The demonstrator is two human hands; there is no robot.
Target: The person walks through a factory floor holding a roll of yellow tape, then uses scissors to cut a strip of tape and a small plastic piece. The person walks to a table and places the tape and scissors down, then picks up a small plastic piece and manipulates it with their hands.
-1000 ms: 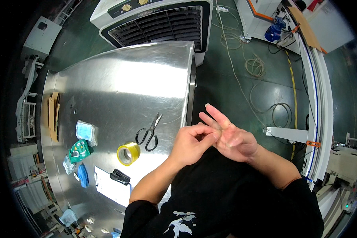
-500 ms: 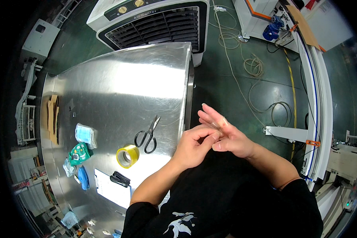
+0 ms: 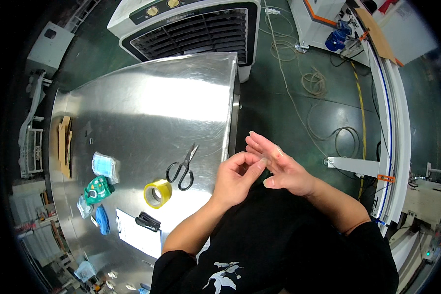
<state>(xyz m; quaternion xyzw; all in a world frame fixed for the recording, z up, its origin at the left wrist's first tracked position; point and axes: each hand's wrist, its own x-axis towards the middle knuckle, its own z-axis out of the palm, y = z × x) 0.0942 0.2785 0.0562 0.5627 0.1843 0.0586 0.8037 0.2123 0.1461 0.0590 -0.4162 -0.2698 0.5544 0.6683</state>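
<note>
Just right of the frame's centre, past the table's right edge and over the green floor, the left hand pinches with thumb and forefinger at the fingertips of the right hand, whose fingers are spread flat and open; something small and clear, perhaps a bit of tape, seems stuck to them, though it is too small to be sure. To do this well I would keep the right fingers stiff and peel slowly from one corner, so the strip does not fold onto itself. The scissors and the yellow tape roll lie left of the hands, near each other on the steel table (both within easy reach). The table's right edge runs just beside the left hand; to the right the floor is open, with cables farther up.
</note>
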